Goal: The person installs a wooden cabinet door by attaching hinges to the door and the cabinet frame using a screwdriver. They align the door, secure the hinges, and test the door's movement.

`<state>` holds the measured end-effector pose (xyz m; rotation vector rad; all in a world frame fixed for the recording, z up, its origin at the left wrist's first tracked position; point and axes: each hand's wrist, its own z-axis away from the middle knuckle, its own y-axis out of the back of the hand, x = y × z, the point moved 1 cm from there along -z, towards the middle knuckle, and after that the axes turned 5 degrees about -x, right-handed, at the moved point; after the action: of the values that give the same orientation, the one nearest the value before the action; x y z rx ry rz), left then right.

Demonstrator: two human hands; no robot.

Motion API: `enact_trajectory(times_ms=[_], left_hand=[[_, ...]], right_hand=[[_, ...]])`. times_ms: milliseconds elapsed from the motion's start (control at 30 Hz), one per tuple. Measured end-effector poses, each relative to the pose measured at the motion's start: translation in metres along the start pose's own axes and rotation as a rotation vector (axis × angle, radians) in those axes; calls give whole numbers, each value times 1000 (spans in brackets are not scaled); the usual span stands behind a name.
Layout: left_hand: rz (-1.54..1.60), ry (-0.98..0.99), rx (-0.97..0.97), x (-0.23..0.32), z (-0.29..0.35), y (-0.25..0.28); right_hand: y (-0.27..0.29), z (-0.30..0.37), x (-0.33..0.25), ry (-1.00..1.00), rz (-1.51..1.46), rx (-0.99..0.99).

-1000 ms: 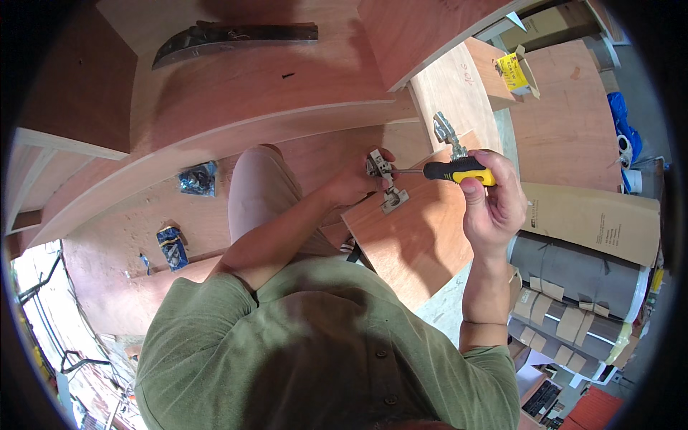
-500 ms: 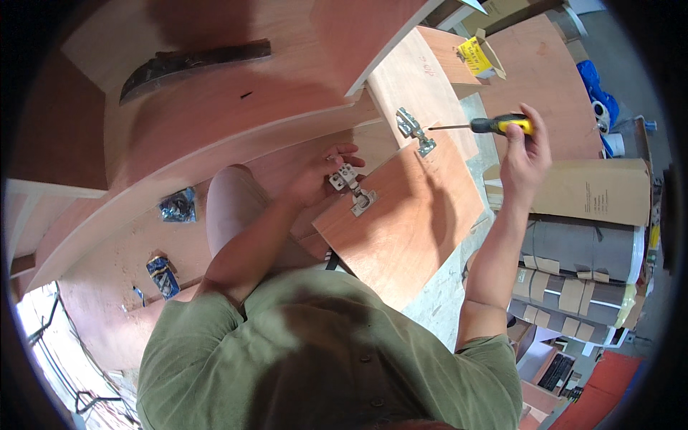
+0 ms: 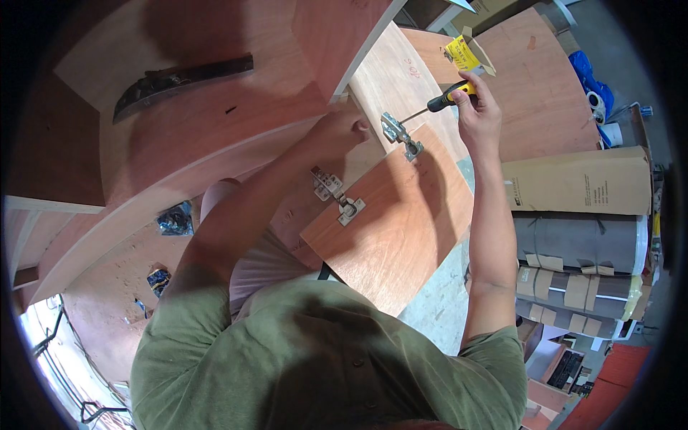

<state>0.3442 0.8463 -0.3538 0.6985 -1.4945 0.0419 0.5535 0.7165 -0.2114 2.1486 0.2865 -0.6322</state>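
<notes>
My right hand [image 3: 479, 118] grips the black and yellow handle of a screwdriver [image 3: 438, 101]. Its shaft slants down to the left, with the tip at the upper metal cabinet hinge [image 3: 395, 130]. That hinge is fixed at the edge of a reddish wooden panel [image 3: 394, 215]. Just left of it hovers my left hand [image 3: 349, 127], its fingers partly hidden and blurred. Lower along the same panel edge, a second cabinet hinge [image 3: 340, 196] sticks out, touched by neither hand.
Curved wooden cabinet work [image 3: 236, 158] rises on the left, carrying a long dark strip [image 3: 183, 82]. A yellow screw box [image 3: 466, 54] stands open beyond my right hand. Plastic packets [image 3: 175, 218] lie at left. Cardboard-wrapped stacks [image 3: 573, 244] stand at right.
My left hand has left the lower hinge and moved up and right beside the upper one. The screwdriver has shifted left and up, its tip now at the upper hinge.
</notes>
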Motion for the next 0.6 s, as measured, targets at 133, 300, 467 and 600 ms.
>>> enact_trajectory(times_ms=[133, 300, 467, 600], left_hand=[[-320, -66, 133, -7, -50, -22], [-442, -72, 77, -11, -83, -36], [-369, -111, -63, -15, -87, -33], [-435, -144, 5, -17, -81, -38]], right_hand=[[1, -13, -3, 23, -126, -196], [7, -31, -12, -103, -411, -428], [-1, -32, -17, -101, -240, -414], [-7, -30, -7, 3, -483, -558]])
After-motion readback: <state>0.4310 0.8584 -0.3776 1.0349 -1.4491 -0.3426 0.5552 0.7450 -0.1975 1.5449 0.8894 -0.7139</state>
